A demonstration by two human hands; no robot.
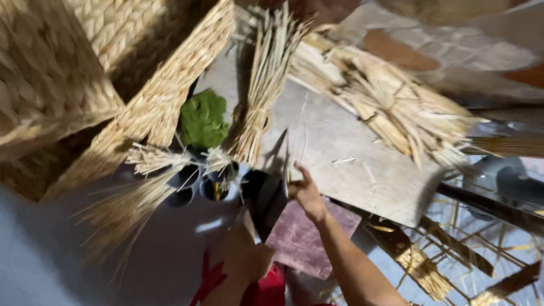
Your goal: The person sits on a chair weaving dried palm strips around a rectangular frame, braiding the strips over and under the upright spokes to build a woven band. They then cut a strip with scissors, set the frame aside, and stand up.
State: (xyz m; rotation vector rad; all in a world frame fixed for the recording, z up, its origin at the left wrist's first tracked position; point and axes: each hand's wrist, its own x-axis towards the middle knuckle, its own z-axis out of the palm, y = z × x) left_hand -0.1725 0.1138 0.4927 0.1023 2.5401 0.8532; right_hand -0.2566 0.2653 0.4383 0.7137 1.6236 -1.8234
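The right hand [305, 193], at the centre of the frame, has its fingers closed on a thin blade-like tool [284, 162] that stands upright against the lower edge of the grey board [346, 166]. The left hand [245, 249], lower centre, is blurred; whether its fingers are clenched or loose cannot be told. A tied straw bundle [266, 87] lies just above the tool, its cut end fanned toward the top of the frame. More straw bundles [387, 102] cross the board's upper right edge. A woven basket [111, 75] fills the upper left, with a green cloth [203, 118] beside its corner. The board's middle offers open room; at lower left lies bare pale floor [32, 289].
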